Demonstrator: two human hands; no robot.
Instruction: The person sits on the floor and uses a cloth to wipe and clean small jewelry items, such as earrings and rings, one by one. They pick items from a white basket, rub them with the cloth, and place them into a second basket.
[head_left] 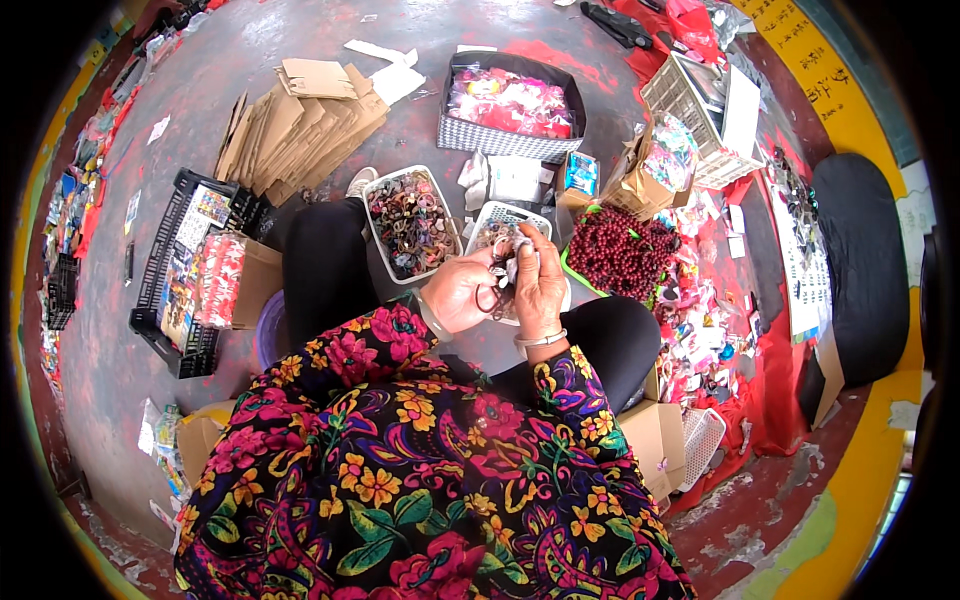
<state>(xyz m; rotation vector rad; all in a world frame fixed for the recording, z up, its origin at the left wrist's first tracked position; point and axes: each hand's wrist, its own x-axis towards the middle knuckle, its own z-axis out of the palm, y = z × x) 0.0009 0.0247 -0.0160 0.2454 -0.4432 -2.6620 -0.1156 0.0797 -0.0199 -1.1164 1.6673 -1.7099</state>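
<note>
My left hand (458, 294) and my right hand (541, 290) meet in front of me, above a small white basket (512, 207) with hair ties in it. Between them is a small bunch of hair ties (488, 299), dark and brownish loops with a whitish piece among them. The fingers of both hands are closed around this bunch, and some fingertips are hidden. Just left of the hands, a larger white basket (376, 240) holds a heap of mixed dark, pink and brown hair ties (412, 222).
Dark red beaded items (620, 252) fill a green basket at right. Ahead stands a checked fabric bin (505, 138) of pink packets. Folded cardboard (305, 130), a black crate (170, 270) and a purple tub (270, 332) lie left. Small goods cover red cloth (775, 400) at right.
</note>
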